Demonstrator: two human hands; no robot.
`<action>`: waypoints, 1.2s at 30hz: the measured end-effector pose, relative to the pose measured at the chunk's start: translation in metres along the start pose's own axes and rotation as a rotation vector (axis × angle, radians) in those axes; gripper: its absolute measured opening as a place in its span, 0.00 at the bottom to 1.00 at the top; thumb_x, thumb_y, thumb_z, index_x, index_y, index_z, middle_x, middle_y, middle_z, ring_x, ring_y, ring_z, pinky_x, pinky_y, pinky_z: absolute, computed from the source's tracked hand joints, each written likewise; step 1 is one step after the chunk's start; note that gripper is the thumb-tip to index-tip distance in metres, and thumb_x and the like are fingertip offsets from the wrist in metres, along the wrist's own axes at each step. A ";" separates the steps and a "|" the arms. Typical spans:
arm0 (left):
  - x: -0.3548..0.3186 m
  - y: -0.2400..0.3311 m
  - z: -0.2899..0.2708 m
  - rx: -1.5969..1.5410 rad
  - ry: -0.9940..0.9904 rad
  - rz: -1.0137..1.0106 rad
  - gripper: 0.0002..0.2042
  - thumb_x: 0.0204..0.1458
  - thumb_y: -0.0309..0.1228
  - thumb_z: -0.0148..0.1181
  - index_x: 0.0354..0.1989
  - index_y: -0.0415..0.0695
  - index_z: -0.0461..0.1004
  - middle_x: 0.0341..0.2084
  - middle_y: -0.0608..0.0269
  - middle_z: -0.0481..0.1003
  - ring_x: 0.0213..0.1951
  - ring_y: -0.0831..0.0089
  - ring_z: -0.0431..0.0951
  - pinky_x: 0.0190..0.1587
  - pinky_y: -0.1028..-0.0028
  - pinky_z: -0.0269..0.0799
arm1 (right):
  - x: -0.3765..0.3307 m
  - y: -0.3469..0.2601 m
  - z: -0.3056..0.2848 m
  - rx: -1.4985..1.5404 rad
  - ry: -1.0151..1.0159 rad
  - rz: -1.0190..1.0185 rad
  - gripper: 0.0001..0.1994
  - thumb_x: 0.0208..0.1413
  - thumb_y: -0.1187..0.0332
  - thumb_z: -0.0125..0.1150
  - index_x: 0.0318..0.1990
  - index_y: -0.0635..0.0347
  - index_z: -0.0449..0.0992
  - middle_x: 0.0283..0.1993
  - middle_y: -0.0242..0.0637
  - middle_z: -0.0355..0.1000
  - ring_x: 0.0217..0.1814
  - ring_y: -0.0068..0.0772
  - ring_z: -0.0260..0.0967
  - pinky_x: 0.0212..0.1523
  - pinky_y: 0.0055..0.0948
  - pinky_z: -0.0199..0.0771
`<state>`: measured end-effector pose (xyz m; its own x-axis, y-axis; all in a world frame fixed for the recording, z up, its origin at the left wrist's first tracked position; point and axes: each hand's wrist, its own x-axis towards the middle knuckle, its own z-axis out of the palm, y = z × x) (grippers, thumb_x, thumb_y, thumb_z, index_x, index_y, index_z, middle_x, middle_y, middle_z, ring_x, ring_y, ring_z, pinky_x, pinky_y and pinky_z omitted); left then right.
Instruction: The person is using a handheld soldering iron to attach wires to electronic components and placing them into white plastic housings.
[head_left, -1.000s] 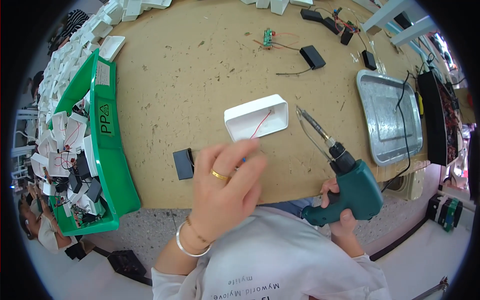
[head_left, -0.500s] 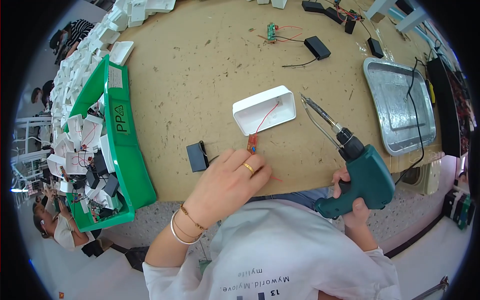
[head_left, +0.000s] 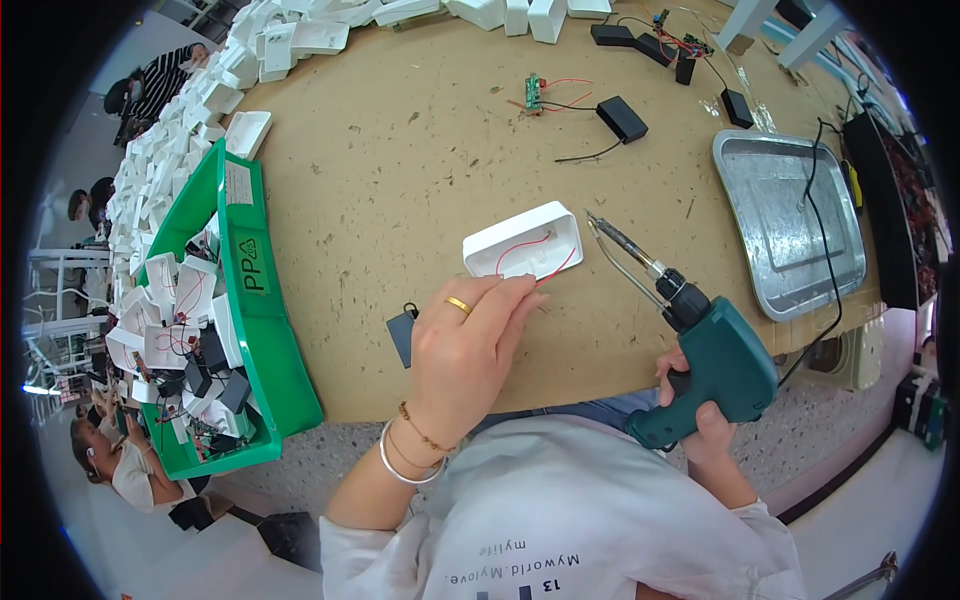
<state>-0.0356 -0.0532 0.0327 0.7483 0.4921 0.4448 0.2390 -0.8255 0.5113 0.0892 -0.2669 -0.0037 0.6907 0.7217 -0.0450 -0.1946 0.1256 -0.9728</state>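
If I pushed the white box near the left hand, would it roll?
The white box would probably slide, not roll: its sides are flat. Its thin walls suggest it's light. The curved red wires would likely flop.

White box (head_left: 530, 224), red wire (head_left: 521, 244) inside

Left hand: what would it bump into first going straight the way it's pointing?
Probably the white box, just ahead of the left hand, though depth is hard to judge here.
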 end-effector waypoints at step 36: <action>0.005 -0.016 0.042 0.069 0.119 -0.064 0.07 0.42 0.22 0.61 0.27 0.39 0.68 0.48 0.56 0.65 0.53 0.54 0.63 0.54 0.57 0.58 | -0.010 0.006 0.004 -0.450 -0.196 0.137 0.33 0.53 0.46 0.55 0.57 0.65 0.63 0.48 0.34 0.65 0.37 0.21 0.63 0.38 0.24 0.65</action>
<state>-0.0093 -0.0492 -0.0037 0.6524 0.5705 0.4988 0.3293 -0.8062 0.4914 0.0786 -0.2707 -0.0081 0.5281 0.8305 -0.1772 0.0748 -0.2534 -0.9645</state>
